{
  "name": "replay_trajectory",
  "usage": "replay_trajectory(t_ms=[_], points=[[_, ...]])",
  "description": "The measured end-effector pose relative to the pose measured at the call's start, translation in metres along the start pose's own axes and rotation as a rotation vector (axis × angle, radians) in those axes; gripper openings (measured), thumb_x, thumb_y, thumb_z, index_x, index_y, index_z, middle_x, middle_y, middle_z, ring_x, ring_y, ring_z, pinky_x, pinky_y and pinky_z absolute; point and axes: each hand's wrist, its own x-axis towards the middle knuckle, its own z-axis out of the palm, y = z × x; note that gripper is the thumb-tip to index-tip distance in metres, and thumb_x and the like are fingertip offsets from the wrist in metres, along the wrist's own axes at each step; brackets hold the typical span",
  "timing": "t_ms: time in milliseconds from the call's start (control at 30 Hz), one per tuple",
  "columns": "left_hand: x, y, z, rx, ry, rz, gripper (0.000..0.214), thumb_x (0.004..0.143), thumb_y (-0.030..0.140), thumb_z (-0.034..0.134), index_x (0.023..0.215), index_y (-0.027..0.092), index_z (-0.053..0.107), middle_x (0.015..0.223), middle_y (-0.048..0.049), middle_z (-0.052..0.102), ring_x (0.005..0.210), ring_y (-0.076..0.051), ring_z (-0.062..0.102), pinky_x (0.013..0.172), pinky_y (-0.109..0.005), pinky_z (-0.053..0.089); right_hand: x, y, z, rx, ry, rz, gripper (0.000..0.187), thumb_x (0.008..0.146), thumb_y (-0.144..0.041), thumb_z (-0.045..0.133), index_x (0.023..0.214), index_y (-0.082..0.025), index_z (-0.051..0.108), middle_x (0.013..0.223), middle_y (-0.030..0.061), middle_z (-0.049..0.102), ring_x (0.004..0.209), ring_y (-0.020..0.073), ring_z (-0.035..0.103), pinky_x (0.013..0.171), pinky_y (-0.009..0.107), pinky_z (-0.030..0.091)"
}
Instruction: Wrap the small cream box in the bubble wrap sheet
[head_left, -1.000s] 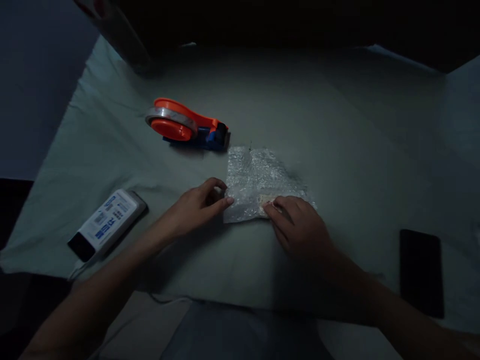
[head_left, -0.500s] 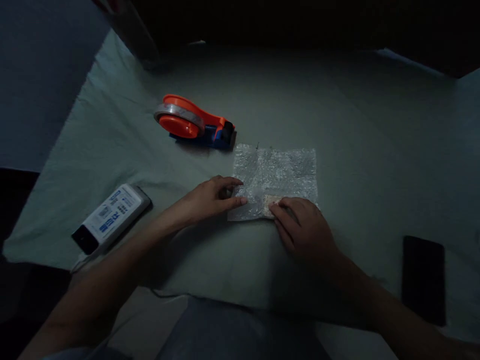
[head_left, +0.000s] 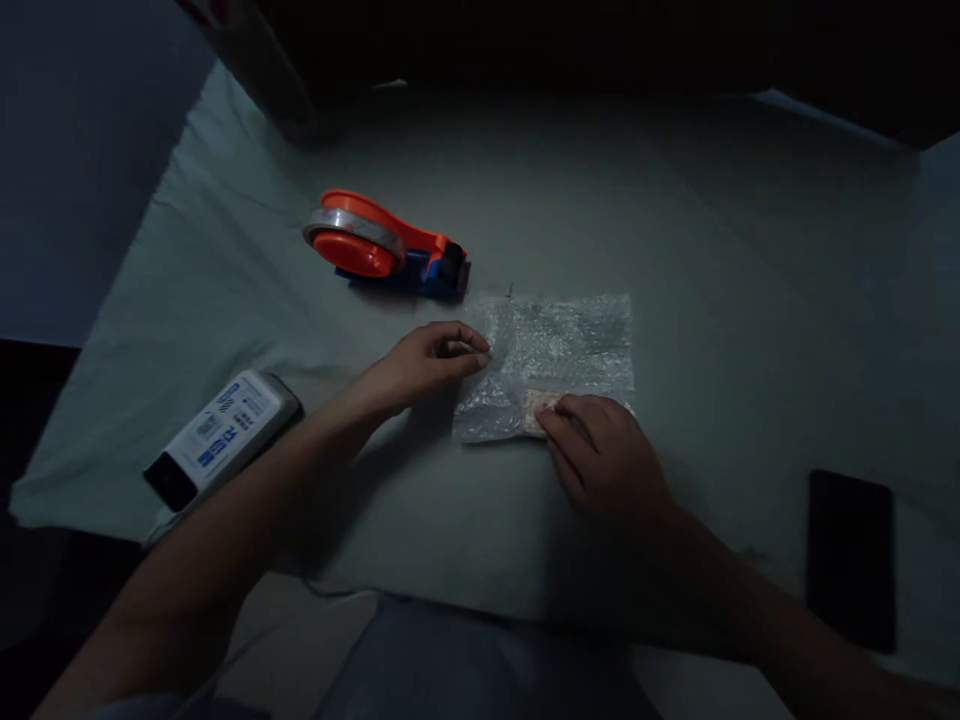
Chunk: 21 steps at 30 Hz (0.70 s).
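Note:
A sheet of clear bubble wrap [head_left: 562, 335] lies on the cloth in front of me. Near its front edge rests a small pale block with dark specks [head_left: 535, 410]; I cannot tell exactly what it is. My right hand [head_left: 611, 450] has its fingers closed on the block's right side, hiding part of it. My left hand [head_left: 431, 365] hovers at the wrap's left edge. Its thumb and forefinger are curved and slightly apart, with nothing visible between them.
Behind the left hand stands an orange and blue tape dispenser [head_left: 360, 260] with a roll of clear tape. A white labelled box-like device [head_left: 225, 430] with a cable lies at left, a black phone [head_left: 851, 560] at right. Pale green cloth [head_left: 712, 280] covers the table.
My left hand has lifted and moved slightly away from me, off the front left part of the bubble wrap. My right hand stays at the block.

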Motion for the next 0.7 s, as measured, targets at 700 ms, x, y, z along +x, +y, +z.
replay_trajectory(t_ms=[700], points=[[-0.037, -0.005, 0.005, -0.115, -0.05, -0.136, 0.052, 0.075, 0.033, 0.063, 0.125, 0.024, 0.052, 0.107, -0.0046, 0.062, 0.094, -0.017, 0.057, 0.078, -0.029, 0.047, 0.002, -0.003, -0.003, -0.051, 0.006, -0.005, 0.024, 0.085, -0.011, 0.052, 0.105, -0.008, 0.064, 0.096, 0.0139, 0.066, 0.089, 0.0223, 0.056, 0.076, 0.036, 0.048]])
